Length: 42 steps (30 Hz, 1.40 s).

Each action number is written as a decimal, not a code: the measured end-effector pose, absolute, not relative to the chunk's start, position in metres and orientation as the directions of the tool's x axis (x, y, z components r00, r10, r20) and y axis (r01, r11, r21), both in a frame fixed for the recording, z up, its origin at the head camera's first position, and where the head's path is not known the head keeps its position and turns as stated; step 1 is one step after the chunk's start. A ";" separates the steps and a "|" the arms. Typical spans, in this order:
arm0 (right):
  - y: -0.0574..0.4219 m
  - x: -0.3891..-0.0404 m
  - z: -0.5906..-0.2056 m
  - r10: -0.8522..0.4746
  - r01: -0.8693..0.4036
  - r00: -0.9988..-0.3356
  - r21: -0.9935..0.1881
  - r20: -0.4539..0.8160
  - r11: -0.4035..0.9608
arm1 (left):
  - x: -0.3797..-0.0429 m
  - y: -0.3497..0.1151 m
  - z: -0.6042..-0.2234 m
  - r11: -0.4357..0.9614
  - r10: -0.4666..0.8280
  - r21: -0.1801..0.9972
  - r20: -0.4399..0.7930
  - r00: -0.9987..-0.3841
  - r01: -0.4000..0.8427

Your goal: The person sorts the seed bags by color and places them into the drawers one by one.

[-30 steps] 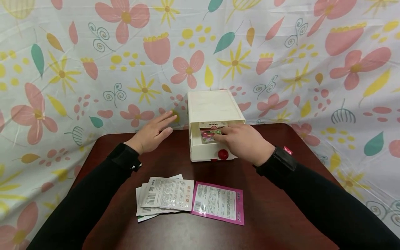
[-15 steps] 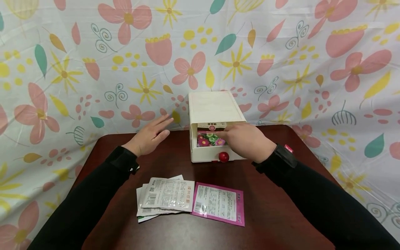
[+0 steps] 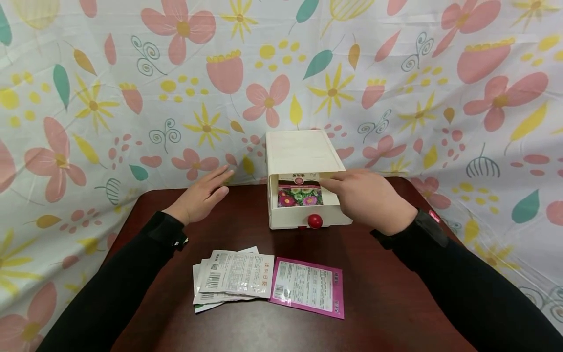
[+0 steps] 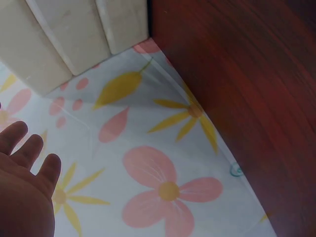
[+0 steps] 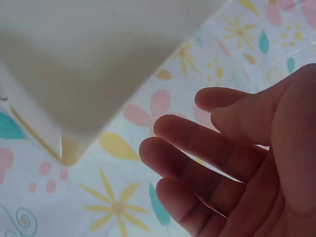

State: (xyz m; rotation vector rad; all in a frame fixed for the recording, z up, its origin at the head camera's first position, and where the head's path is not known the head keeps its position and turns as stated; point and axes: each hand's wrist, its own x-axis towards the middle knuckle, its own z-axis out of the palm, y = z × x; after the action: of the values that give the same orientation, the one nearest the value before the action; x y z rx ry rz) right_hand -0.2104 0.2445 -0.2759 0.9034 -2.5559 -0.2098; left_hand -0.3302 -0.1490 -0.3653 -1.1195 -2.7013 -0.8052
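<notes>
A cream plastic drawer box (image 3: pixel 303 149) stands at the back of the table, its drawer pulled partly out with a red knob (image 3: pixel 314 221) on the front. Inside lies a seed packet (image 3: pixel 300 192) picturing red and purple flowers. Beside the drawer's right front corner is my right hand (image 3: pixel 374 200); the right wrist view shows its fingers (image 5: pixel 197 158) loosely bent, holding nothing and apart from the box. To the left of the box my left hand (image 3: pixel 200 198) hovers over the table with fingers extended, also holding nothing.
Nearer the front of the brown table (image 3: pixel 281 332) lies an overlapping pile of whitish printed packets (image 3: pixel 237 274). A magenta-edged packet (image 3: pixel 305 288) touches its right side. Behind the table hangs a flower-patterned cloth (image 3: pixel 281 63).
My right hand has come out of the drawer toward the right, leaving the flower packet lying in view inside. My left hand has drifted slightly left and down.
</notes>
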 end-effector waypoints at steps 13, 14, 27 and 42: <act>0.273 -0.185 -0.272 -0.636 -0.585 -0.595 0.278 0.492 0.762 | -0.320 -0.192 -0.391 0.636 0.561 0.474 0.258 -0.787 0.609; 0.275 -0.183 -0.273 -0.639 -0.589 -0.581 0.282 0.504 0.757 | -0.318 -0.195 -0.394 0.635 0.557 0.480 0.260 -0.789 0.606; 0.288 -0.148 -0.281 -0.593 -0.568 -0.672 0.205 0.443 0.797 | -0.278 -0.223 -0.418 0.683 0.497 0.454 0.285 -0.820 0.572; 0.309 -0.131 -0.325 -0.435 -0.426 -0.899 -0.128 -0.052 0.896 | -0.243 -0.195 -0.443 0.630 0.659 0.345 0.236 -0.714 0.695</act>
State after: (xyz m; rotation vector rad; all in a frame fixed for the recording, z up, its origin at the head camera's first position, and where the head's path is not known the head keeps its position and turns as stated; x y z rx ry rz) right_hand -0.1307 0.3093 -0.3249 0.7129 -3.1352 0.1831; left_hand -0.2434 -0.1952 -0.4426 -1.1476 -2.7572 -0.6402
